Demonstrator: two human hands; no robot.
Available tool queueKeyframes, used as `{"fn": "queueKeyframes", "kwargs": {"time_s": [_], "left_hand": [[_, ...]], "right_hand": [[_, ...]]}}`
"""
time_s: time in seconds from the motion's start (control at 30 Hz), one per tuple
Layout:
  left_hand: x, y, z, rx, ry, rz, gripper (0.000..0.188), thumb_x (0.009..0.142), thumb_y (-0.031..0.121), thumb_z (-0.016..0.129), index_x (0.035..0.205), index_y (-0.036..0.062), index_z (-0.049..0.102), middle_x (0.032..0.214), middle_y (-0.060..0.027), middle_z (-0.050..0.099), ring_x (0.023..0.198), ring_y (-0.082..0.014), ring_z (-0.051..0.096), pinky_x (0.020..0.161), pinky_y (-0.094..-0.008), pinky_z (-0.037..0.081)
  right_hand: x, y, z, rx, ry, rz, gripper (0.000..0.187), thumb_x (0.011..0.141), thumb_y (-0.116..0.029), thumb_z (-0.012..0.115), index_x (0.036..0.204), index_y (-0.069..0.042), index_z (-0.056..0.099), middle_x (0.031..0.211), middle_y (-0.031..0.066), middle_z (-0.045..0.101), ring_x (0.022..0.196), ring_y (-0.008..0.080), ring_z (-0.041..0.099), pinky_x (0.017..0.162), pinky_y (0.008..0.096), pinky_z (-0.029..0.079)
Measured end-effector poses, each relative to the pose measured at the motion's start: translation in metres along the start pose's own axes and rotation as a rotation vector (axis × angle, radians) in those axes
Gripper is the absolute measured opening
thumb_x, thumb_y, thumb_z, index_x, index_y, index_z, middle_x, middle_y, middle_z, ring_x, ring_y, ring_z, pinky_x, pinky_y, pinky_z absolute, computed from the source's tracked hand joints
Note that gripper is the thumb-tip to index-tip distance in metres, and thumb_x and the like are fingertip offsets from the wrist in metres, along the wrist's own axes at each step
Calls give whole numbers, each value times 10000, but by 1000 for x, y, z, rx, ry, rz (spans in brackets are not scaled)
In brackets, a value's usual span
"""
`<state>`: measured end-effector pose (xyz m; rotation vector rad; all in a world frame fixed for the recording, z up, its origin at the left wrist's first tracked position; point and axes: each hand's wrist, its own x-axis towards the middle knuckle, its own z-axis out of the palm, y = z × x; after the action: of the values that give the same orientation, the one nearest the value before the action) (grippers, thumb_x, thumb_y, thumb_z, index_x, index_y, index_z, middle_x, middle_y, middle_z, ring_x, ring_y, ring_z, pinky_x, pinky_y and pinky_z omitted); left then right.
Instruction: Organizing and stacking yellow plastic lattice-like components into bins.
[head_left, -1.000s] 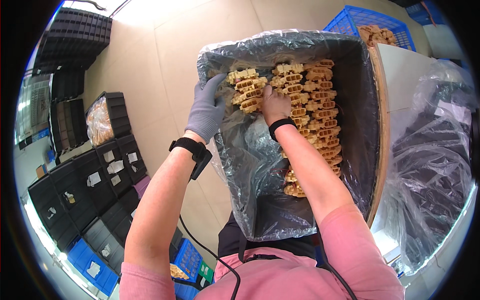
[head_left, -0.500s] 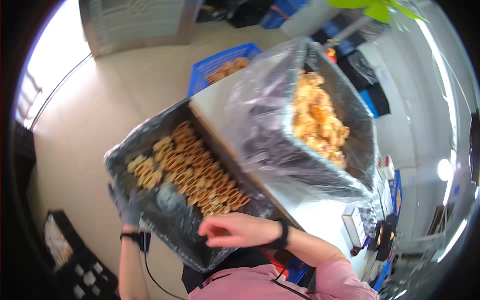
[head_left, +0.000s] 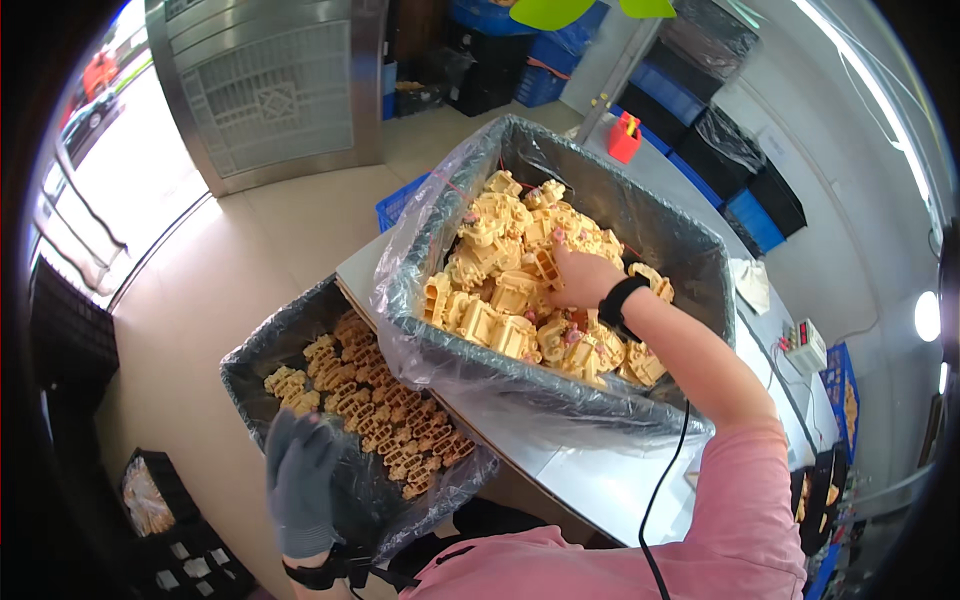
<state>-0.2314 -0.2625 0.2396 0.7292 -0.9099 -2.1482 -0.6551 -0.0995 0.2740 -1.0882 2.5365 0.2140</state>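
Observation:
Inside the raised black bin [head_left: 676, 254], lined with clear plastic, my bare right hand [head_left: 585, 276] closes its fingers on a tan moulded part [head_left: 546, 268] with slot-like openings. A jumbled heap of similar tan parts [head_left: 515, 292] surrounds it, some with small pinkish pieces. My left hand [head_left: 303, 480], in a grey glove, is by the near left side of a lower lined bin [head_left: 245, 365]. Its fingers are stretched out and nothing shows in them. Rows of tan parts [head_left: 385, 415] stand packed closely together in that lower bin; my glove hides some of its near side.
The raised bin stands on a white table [head_left: 560, 485] whose edge overhangs the lower bin. A blue basket [head_left: 400, 203] sits on the floor behind. Toward the back are a red holder [head_left: 624, 138] and stacked bins [head_left: 755, 215]. A small white device [head_left: 805, 347] lies at right.
My right hand has gone from above the lower bin up and right into the raised bin, onto a part. The view has shifted. My left hand now shows more fully, beside the lower bin.

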Motion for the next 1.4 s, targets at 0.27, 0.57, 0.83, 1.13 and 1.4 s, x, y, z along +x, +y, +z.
{"fn": "queueKeyframes", "kwargs": {"time_s": [0.27,0.57,0.83,1.13,1.4], "left_hand": [[-28,-39,152,87,-225,-63,488,944,189,553,1380,36,396,1233,-170,544,1144,-281,546,994,-403,441],[-31,-75,135,-259,-299,-482,497,980,415,479,1408,180,384,1115,-39,573,899,-168,589,732,-327,522],[-29,-81,117,-439,-340,-510,490,992,460,418,1368,148,445,1157,-44,573,944,-172,596,773,-333,529],[-25,-78,137,-392,-174,-548,312,979,297,460,1155,58,556,946,-78,640,807,-198,641,718,-341,546],[-16,-64,158,-678,-44,-692,191,970,297,547,962,118,613,701,46,569,551,-50,525,490,-175,443]], "right_hand": [[-92,2,-72,766,-142,-415,422,826,-212,652,1152,21,519,1033,135,638,914,171,632,790,297,491],[-81,40,-63,201,181,-512,579,806,-308,728,1293,-82,511,1168,145,579,1027,286,587,873,356,487],[-53,86,21,103,-85,-486,402,781,-210,699,1147,-113,563,1118,148,539,1061,319,560,908,378,467],[-155,-14,-74,410,336,-840,446,643,-15,797,1037,-149,637,1173,96,509,1122,302,518,931,379,447],[-158,-28,-24,289,350,-1053,418,819,-80,640,1206,-233,606,1250,141,541,1083,318,575,846,376,522]]}}
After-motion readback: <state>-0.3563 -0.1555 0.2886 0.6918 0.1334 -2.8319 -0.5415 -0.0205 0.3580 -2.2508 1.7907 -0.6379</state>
